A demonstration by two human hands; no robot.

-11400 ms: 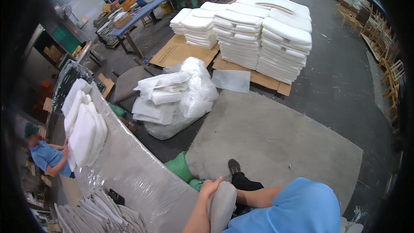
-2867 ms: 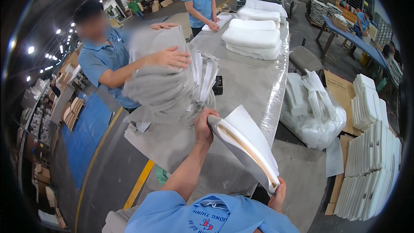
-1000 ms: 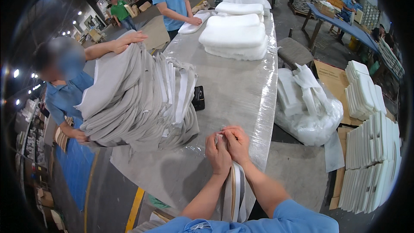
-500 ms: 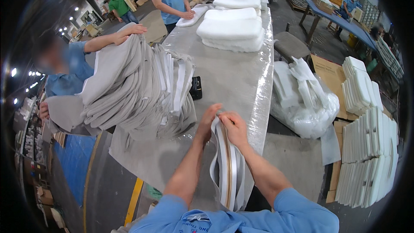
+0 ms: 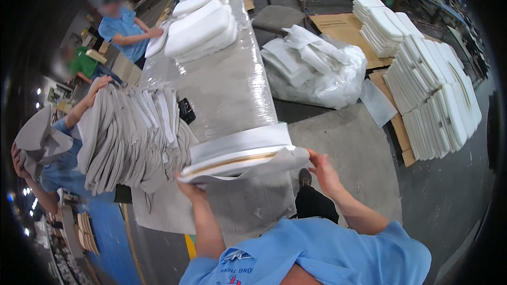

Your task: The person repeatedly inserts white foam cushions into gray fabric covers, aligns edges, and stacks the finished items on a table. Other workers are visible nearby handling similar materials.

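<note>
A grey-and-white cushion cover [image 5: 240, 145] lies sideways over the near part of the table, with a thin gold-brown strip like a zipper running along its side. My left hand [image 5: 193, 190] grips the cover's left end, its fingers partly hidden under the fabric. At the other end, my right hand [image 5: 326, 175] has its fingers stretched out against the grey tip of the cover. To the left, a thick pile of grey covers [image 5: 127, 137] stands on the table, and a co-worker's hand [image 5: 97, 88] rests on top of it.
White cushion pads [image 5: 203, 29] are stacked on the far part of the plastic-wrapped table [image 5: 232, 89]. A small black object [image 5: 186, 111] sits beside the grey pile. On the right are a plastic bag of white pads [image 5: 322, 74] and tall pad stacks [image 5: 430, 89] on cardboard.
The cover has turned from lengthwise to sideways. My hands, together at its far end before, are now apart at its two ends. My view has swung right; the co-worker lifts a grey cover.
</note>
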